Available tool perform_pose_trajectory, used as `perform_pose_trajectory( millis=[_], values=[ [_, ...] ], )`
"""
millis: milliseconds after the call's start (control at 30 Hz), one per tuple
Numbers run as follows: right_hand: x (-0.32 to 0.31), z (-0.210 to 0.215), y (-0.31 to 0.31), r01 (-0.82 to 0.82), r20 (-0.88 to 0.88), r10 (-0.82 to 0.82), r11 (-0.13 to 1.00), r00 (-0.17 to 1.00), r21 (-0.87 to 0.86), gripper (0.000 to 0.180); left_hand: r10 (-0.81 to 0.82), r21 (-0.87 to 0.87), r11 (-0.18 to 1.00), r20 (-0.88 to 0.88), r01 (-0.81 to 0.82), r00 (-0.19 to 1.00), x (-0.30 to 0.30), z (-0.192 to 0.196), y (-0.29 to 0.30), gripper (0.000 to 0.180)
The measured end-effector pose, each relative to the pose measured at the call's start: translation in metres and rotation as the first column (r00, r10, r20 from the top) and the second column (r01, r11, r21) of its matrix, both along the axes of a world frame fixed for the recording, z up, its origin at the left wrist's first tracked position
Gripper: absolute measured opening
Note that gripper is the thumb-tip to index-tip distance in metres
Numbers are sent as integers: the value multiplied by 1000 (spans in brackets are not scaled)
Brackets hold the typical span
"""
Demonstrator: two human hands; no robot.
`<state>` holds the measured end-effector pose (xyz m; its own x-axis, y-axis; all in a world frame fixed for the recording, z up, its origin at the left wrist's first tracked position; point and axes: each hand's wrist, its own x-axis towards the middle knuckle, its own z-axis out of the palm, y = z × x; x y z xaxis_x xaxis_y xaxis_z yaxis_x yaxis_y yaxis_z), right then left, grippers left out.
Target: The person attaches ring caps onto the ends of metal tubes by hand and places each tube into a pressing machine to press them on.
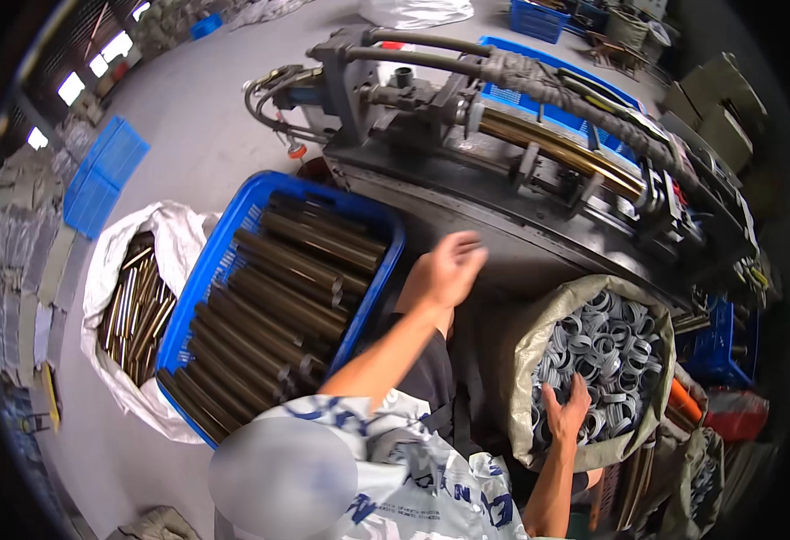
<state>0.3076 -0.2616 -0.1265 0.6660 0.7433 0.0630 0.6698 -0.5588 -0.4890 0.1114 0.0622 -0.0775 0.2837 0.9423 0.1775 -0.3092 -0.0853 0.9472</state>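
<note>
Inside one olive sack [523, 373], grey rings [604, 342] lie, too many to count; they look light, stiff, best pinched by the rim. Your right hand [566, 416] touches them, fingers spread; your left hand [454, 270] hangs blurred beside one blue crate [201, 297], its grip impossible to tell.

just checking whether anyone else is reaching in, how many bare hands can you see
2: the blurred left hand, between the blue plastic crate and the khaki woven sack; the right hand, over the grey round rings inside that sack. More could be hidden.
</note>
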Motion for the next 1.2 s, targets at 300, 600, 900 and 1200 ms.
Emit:
perform_pose_trajectory(
  millis=[300, 600, 900, 1200],
  values=[
    [-26, 54, -1, -131, 158, 186, 943, 970, -307, 62, 240, 170, 962, -902, 216, -359, -312, -58, 52, 75],
    [15, 16, -27, 32, 145, -5, 983, 989, -180, 26, 510, 550, 761, -835, 344, 205, -260, 13, 79, 41],
    [-35, 67, 11, 675, -864, 460, 572, 207, 466, 22, 171, 384, 795, -884, 469, 434, -132, 111, 26, 55],
    [-57, 108, 12, 537, -727, 644, 537, 236, 650, 37, -49, 349, 459, -908, 817, 415, -57, 176, -65, 50]
  ],
)
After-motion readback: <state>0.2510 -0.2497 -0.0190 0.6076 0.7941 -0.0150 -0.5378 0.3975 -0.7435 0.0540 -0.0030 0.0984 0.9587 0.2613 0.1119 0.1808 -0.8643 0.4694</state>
